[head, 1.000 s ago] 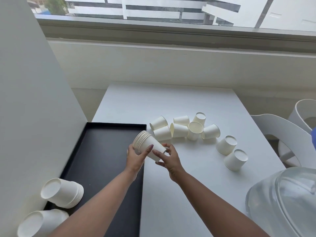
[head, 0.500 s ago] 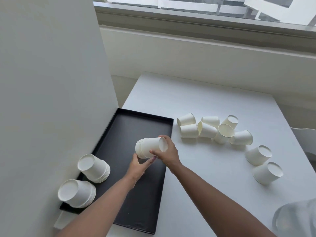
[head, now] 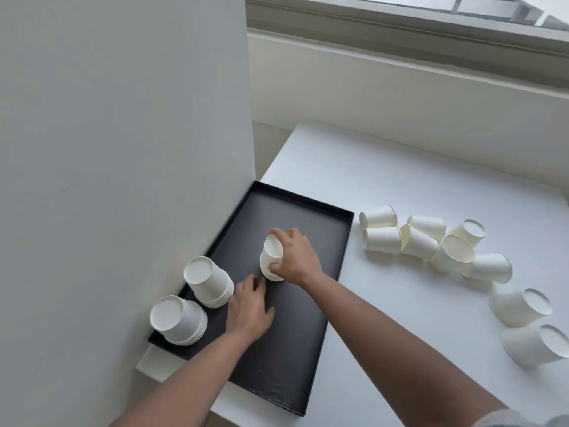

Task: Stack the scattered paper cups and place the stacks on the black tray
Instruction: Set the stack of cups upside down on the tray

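Right hand [head: 295, 260] grips an upside-down cup stack [head: 271, 259] on the black tray [head: 308, 331]; left hand [head: 248, 306] rests flat beside it, fingers relaxed.

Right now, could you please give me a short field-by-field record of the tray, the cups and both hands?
tray: black, on the table against the wall panel
finished stacks: two, upside down, at the tray's near left corner
new stack: upside down on the tray, tilted slightly
right hand: grips the new stack from its right side
left hand: fingers relaxed, on the tray beside the new stack's base
loose cups: nine, on the table right of the tray
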The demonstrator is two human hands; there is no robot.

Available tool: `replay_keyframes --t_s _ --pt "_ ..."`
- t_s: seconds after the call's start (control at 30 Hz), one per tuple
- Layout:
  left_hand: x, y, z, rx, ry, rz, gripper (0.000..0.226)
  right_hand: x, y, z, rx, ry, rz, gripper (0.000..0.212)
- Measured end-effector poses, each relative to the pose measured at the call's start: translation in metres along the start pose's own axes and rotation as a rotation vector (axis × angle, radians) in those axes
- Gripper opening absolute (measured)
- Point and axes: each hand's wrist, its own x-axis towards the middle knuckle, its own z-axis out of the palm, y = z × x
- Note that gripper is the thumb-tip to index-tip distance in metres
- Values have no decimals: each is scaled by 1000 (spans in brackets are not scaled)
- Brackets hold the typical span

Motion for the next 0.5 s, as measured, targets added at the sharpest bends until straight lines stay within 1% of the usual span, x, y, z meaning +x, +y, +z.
replay_keyframes --t_s 0.03,0.2,0.3,0.5 --pt "-1 -1 2 28 -11 30 67 2 -2 0 -1 -4 -3 66" --pt "-5 -9 10 102 -175 117 77 10 -10 2 14 -11 -24 67" --pt "-5 -11 9 131 -206 147 79 15 -17 3 43 -20 -47 71" --pt "-3 -16 3 105 -235 173 78 26 -37 12 76 -79 -109 73"
